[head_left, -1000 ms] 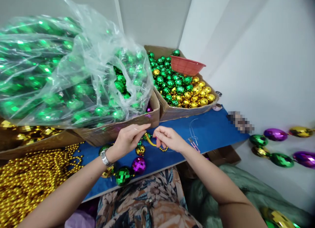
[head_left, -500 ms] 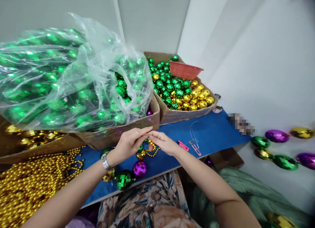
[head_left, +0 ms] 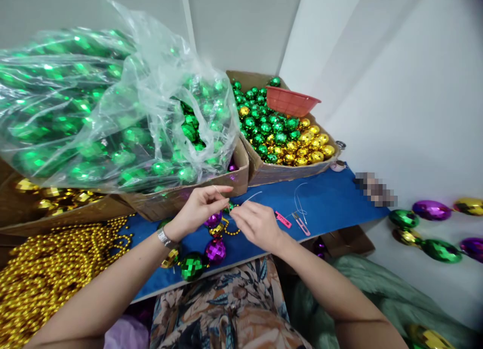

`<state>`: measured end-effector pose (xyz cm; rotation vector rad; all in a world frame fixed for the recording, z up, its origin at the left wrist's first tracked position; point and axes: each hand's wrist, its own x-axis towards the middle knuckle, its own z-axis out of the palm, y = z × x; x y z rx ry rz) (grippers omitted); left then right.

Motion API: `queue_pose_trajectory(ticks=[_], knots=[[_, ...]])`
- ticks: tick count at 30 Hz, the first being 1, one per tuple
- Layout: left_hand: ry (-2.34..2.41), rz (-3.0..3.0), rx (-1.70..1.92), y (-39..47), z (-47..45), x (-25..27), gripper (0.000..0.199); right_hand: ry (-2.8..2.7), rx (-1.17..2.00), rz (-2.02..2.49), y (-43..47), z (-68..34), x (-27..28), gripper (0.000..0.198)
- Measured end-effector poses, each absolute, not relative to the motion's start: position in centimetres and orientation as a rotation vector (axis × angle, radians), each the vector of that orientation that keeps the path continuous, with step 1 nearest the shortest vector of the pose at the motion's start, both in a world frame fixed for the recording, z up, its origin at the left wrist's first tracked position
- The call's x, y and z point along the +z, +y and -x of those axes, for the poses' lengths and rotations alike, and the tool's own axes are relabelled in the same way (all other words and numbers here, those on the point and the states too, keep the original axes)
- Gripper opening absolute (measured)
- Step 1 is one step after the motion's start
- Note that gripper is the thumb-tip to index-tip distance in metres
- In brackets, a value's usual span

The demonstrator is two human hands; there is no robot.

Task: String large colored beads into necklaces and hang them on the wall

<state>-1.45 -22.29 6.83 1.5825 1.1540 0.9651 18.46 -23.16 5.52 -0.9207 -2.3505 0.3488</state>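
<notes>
My left hand (head_left: 199, 209), with a silver watch at the wrist, pinches a thin clear string between thumb and fingers. Close beside it, my right hand (head_left: 260, 226) is closed on the same kind of string, whose pale end (head_left: 252, 196) sticks out above the fingers. Just below the hands lies a garland of faceted balls, among them a purple ball (head_left: 216, 251), a green ball (head_left: 192, 266) and a gold ball (head_left: 170, 258). A loop of small gold beads (head_left: 232, 232) shows between the hands. The fingertips partly hide the string.
Behind stand a plastic bag of green balls (head_left: 94, 112) and a cardboard box (head_left: 290, 174) of green and gold balls with a red basket (head_left: 292, 101). Gold bead strands (head_left: 64, 268) heap at left. A pink-handled thread snipper (head_left: 302, 225) and a pink cutter (head_left: 283, 219) lie right on the blue table (head_left: 332, 203).
My hands have moved slightly apart, and the right hand has turned with its fingers curled downward. The string's end now shows above it. The whole view has shifted a little.
</notes>
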Motion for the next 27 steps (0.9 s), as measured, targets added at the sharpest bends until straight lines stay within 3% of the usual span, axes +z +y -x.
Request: queue_pose_trajectory(ticks=[2,5,10,17,20,23,27], knots=[[1.107,-1.418,1.006,-22.2,1.4,6.8,0.04,-2.517,0.253,0.895,-23.9,-18.4,5.4,0.027],[1.112,-1.469,1.037,-22.3,1.5,7.1,0.039,-2.731,0.401,0.815,-23.8,-19.0,5.7,0.023],[1.067,-1.677,1.036,-23.1,1.5,7.8,0.052,-2.197,0.713,0.981,-21.6,-19.4,6.0,0.025],[1.057,-2.181,1.145,-23.4,1.3,7.0,0.048,-1.669,1.811,0.781,-20.9,-17.0,3.4,0.038],[1.078,-2.331,1.194,-23.4,1.5,6.5,0.041,-1.509,2.085,0.683,-21.0,-16.7,2.7,0.047],[1.107,-2.397,1.229,-23.2,1.7,6.3,0.032,-1.533,1.989,0.746,-21.0,-16.9,3.0,0.044],[1.138,-2.497,1.2,-23.1,2.2,6.5,0.017,-1.769,1.535,0.875,-21.2,-17.7,4.7,0.034]])
